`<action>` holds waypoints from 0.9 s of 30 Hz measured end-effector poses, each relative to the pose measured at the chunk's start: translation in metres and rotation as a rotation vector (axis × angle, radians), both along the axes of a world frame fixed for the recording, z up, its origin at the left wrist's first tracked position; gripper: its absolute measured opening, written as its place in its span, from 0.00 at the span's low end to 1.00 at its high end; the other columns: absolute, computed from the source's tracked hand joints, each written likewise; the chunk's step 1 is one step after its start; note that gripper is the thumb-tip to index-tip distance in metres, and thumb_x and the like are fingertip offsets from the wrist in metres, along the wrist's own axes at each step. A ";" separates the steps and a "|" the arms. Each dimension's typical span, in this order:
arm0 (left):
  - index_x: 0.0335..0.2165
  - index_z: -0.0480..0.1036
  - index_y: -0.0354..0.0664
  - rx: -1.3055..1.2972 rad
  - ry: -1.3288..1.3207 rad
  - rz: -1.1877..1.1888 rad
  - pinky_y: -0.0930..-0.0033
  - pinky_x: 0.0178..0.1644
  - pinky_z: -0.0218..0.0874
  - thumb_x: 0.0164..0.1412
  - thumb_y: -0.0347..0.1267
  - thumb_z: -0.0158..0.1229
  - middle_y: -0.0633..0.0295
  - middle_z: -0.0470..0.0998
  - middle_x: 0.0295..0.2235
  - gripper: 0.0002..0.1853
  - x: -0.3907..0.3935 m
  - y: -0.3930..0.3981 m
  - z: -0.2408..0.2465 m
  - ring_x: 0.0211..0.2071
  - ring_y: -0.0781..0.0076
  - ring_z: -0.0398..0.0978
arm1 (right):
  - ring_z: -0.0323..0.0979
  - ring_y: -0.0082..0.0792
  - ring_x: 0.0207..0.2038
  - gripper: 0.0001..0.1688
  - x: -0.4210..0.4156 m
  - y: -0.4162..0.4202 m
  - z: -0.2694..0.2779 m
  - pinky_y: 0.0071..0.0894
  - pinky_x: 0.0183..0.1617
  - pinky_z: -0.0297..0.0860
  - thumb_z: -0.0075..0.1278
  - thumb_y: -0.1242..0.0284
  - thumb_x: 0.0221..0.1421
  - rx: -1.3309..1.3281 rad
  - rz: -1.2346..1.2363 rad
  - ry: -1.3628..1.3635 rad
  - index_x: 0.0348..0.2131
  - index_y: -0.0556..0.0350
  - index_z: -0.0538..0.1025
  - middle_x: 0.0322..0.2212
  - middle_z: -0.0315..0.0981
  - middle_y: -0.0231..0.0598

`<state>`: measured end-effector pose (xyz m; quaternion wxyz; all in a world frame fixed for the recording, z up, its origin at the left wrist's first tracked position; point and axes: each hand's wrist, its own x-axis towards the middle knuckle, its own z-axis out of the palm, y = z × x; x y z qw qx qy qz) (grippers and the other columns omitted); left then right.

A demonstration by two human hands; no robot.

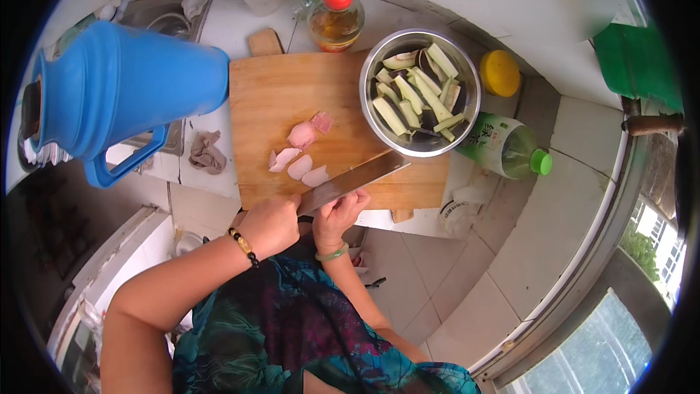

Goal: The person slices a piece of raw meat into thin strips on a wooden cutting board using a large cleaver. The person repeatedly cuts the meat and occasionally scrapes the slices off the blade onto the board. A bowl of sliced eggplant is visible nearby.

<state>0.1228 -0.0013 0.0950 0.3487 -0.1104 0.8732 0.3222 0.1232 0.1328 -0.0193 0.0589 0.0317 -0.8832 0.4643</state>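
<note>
My left hand grips the handle end of a kitchen knife with a broad blade. The blade slants up to the right over the near part of a wooden cutting board. My right hand is at the blade's near edge with its fingers curled; whether it holds anything is hidden. Left of the blade lie several pale pink slices, apparently meat, with a darker pink piece behind them. A steel bowl of cut eggplant strips rests on the board's far right corner.
A large blue thermos jug lies left of the board, near a crumpled cloth and a sink. Behind are a red-capped bottle and a yellow lid. A green-capped plastic bottle lies at the right.
</note>
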 end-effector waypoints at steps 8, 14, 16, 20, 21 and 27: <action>0.35 0.71 0.33 0.052 0.102 0.093 0.49 0.32 0.65 0.45 0.24 0.49 0.43 0.74 0.22 0.14 0.012 -0.016 -0.010 0.27 0.42 0.73 | 0.62 0.48 0.35 0.13 -0.008 -0.004 0.008 0.39 0.38 0.64 0.44 0.80 0.46 -0.063 -0.073 -0.058 0.36 0.59 0.68 0.36 0.58 0.50; 0.35 0.72 0.37 0.022 0.070 0.106 0.51 0.32 0.65 0.46 0.24 0.49 0.44 0.74 0.21 0.13 0.021 -0.027 0.037 0.26 0.44 0.73 | 0.62 0.49 0.37 0.13 -0.007 -0.003 0.002 0.41 0.40 0.64 0.45 0.75 0.51 -0.003 -0.079 -0.033 0.39 0.57 0.68 0.36 0.58 0.50; 0.32 0.70 0.37 0.015 0.038 0.078 0.51 0.31 0.65 0.46 0.24 0.50 0.45 0.74 0.20 0.10 0.027 -0.023 0.048 0.25 0.46 0.74 | 0.62 0.50 0.39 0.16 -0.011 -0.008 0.013 0.41 0.42 0.63 0.45 0.69 0.54 -0.018 -0.060 0.023 0.41 0.57 0.68 0.36 0.58 0.51; 0.29 0.67 0.32 0.029 0.121 -0.006 0.54 0.25 0.67 0.48 0.27 0.49 0.44 0.73 0.16 0.08 0.038 -0.021 0.049 0.20 0.47 0.74 | 0.61 0.55 0.41 0.24 -0.001 0.001 -0.013 0.47 0.46 0.60 0.46 0.61 0.55 -0.196 -0.051 -0.044 0.46 0.58 0.67 0.41 0.59 0.53; 0.29 0.67 0.32 0.028 0.120 -0.011 0.54 0.25 0.67 0.48 0.26 0.49 0.44 0.73 0.16 0.08 0.040 -0.021 0.049 0.19 0.47 0.74 | 0.60 0.55 0.42 0.23 -0.002 0.000 -0.010 0.48 0.46 0.59 0.47 0.62 0.54 -0.213 -0.039 -0.041 0.46 0.58 0.67 0.41 0.60 0.52; 0.29 0.67 0.30 0.032 0.059 -0.015 0.54 0.24 0.67 0.48 0.26 0.49 0.43 0.72 0.15 0.09 0.035 -0.022 0.059 0.19 0.47 0.74 | 0.59 0.57 0.42 0.21 -0.003 -0.005 0.001 0.54 0.45 0.58 0.49 0.67 0.51 -0.122 0.017 0.026 0.45 0.56 0.68 0.42 0.63 0.50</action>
